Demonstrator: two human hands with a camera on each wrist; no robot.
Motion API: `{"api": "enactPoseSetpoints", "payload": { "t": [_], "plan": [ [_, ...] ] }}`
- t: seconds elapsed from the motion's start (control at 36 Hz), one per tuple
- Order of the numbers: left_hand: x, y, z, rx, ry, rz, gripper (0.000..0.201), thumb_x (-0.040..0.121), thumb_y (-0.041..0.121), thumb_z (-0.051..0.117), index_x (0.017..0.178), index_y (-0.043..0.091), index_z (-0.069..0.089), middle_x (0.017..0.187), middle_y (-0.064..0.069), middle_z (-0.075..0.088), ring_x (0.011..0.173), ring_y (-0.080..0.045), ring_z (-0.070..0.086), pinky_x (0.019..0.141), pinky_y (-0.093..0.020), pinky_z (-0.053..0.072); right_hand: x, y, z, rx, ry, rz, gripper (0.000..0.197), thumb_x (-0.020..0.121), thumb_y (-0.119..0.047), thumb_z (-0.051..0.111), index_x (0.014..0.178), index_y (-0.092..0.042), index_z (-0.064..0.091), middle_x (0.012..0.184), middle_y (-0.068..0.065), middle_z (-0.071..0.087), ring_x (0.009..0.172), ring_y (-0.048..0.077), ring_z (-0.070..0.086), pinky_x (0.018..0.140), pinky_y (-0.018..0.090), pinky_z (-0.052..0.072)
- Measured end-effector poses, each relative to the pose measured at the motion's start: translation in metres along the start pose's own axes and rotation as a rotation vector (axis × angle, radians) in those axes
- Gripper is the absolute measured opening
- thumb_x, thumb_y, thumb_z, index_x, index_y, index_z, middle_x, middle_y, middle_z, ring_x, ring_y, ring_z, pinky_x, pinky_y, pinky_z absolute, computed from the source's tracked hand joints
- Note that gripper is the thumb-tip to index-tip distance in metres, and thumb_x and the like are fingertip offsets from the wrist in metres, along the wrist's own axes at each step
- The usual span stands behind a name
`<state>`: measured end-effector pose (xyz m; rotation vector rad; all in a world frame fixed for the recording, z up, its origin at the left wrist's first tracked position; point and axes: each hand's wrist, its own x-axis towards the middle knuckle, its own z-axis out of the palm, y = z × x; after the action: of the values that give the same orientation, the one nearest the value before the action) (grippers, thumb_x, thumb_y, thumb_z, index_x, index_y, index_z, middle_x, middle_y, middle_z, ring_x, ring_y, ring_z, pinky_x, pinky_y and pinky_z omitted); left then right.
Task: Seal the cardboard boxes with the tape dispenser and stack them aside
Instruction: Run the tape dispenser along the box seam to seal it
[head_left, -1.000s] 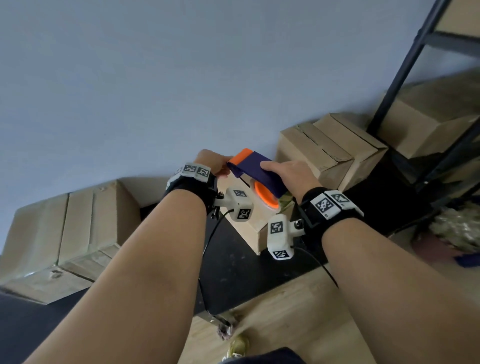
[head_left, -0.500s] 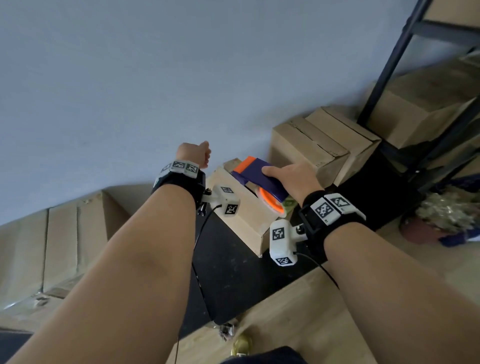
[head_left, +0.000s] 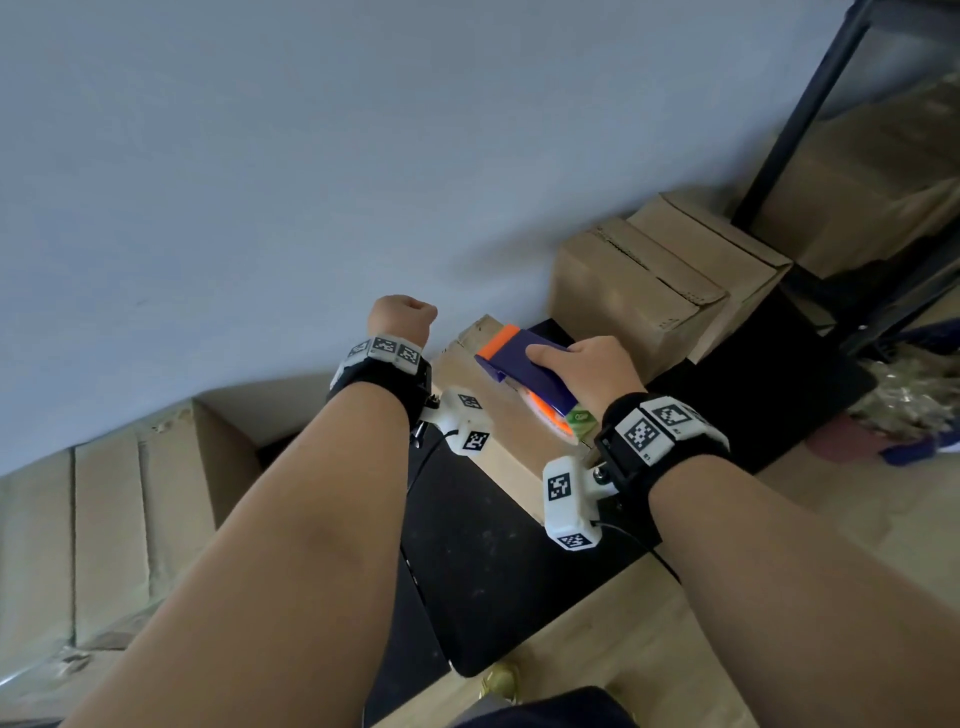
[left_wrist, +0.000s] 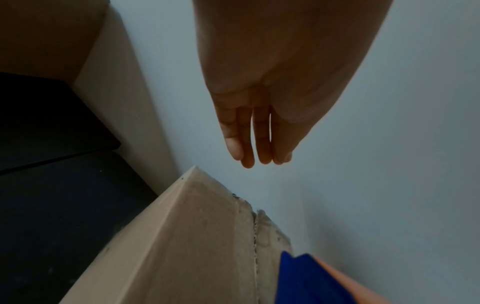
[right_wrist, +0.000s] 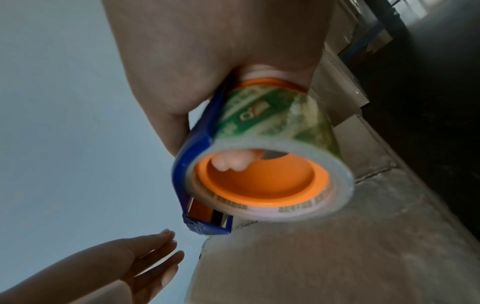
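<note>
1. Head view: the right hand is gripping the blue and orange plastic tape dispenser at centre frame, fingers wrapped over its top, and is pressing it onto the small brown cardboard box lying on the black mat. Judging by the angle, this is so the tape can run along the top seam. The left hand is hovering just left of the box, above its far corner and off it, holding nothing; from here it looks curled (the wrist views show it better). I am counting one dispenser and one box under work, plus at least two more cardboard boxes: a closed one at the right against the grey wall, and a larger one at lower left. More cardboard is sitting behind the black metal shelf frame at upper right, too dim to count.

2. Left wrist view: the left hand's fingers are hanging straight and together at upper centre, touching nothing, with the box's corner below them.

3. Right wrist view: the right hand is clamping the dispenser, fingertips showing inside the orange core; the clear tape roll is sitting just over the box seam. The open left hand is at the lower left, apart from the box.
</note>
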<state>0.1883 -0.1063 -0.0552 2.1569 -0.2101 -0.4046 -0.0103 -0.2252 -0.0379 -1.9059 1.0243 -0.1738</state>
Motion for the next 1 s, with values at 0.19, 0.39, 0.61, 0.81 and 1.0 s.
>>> {"api": "enactPoseSetpoints", "payload": {
  "t": [0.19, 0.39, 0.61, 0.81, 1.0],
  "plan": [
    [0.009, -0.01, 0.016, -0.126, -0.05, -0.134, 0.012, 0.09, 0.013, 0.056, 0.079, 0.015, 0.061, 0.079, -0.004, 0.064, 0.082, -0.025, 0.068, 0.07, -0.026, 0.055, 0.008, 0.001, 0.003, -0.029, -0.008, 0.016, 0.048, 0.078, -0.045, 0.073, 0.078, 0.003, 0.07, 0.07, 0.014, 0.068, 0.063, 0.026, 0.061, 0.06, 0.032, 0.044],
    [0.002, -0.016, 0.02, 0.006, -0.035, -0.084, 0.026, 0.097, 0.023, 0.052, 0.116, 0.01, 0.063, 0.111, -0.008, 0.067, 0.096, -0.023, 0.063, 0.075, -0.024, 0.048, 0.01, 0.004, 0.005, -0.049, -0.007, 0.01, 0.051, 0.079, -0.045, 0.072, 0.081, 0.005, 0.069, 0.078, 0.019, 0.07, 0.066, 0.028, 0.062, 0.061, 0.032, 0.044],
    [0.005, -0.022, 0.027, 0.379, -0.182, -0.021, 0.016, 0.09, 0.013, 0.053, 0.089, 0.006, 0.068, 0.088, -0.01, 0.064, 0.084, -0.026, 0.056, 0.071, -0.027, 0.043, 0.009, 0.005, 0.003, -0.042, -0.008, 0.023, 0.055, 0.077, -0.045, 0.071, 0.081, 0.009, 0.067, 0.078, 0.024, 0.068, 0.062, 0.025, 0.057, 0.061, 0.033, 0.042],
    [-0.003, -0.027, 0.019, 0.631, -0.318, -0.046, 0.029, 0.072, 0.016, 0.07, 0.08, 0.024, 0.043, 0.092, -0.006, 0.056, 0.079, -0.026, 0.051, 0.085, -0.034, 0.049, 0.009, 0.001, 0.005, -0.064, -0.02, 0.016, 0.044, 0.078, -0.042, 0.07, 0.069, 0.0, 0.065, 0.063, 0.014, 0.055, 0.06, 0.024, 0.051, 0.06, 0.033, 0.038],
    [-0.006, -0.031, 0.028, 0.488, -0.198, -0.01, 0.016, 0.093, 0.015, 0.046, 0.091, 0.006, 0.058, 0.089, -0.014, 0.059, 0.089, -0.032, 0.055, 0.076, -0.032, 0.043, 0.007, -0.003, 0.007, -0.033, -0.03, 0.054, 0.045, 0.074, -0.043, 0.072, 0.068, 0.0, 0.062, 0.06, 0.013, 0.053, 0.057, 0.025, 0.05, 0.057, 0.036, 0.04]
  ]
}}
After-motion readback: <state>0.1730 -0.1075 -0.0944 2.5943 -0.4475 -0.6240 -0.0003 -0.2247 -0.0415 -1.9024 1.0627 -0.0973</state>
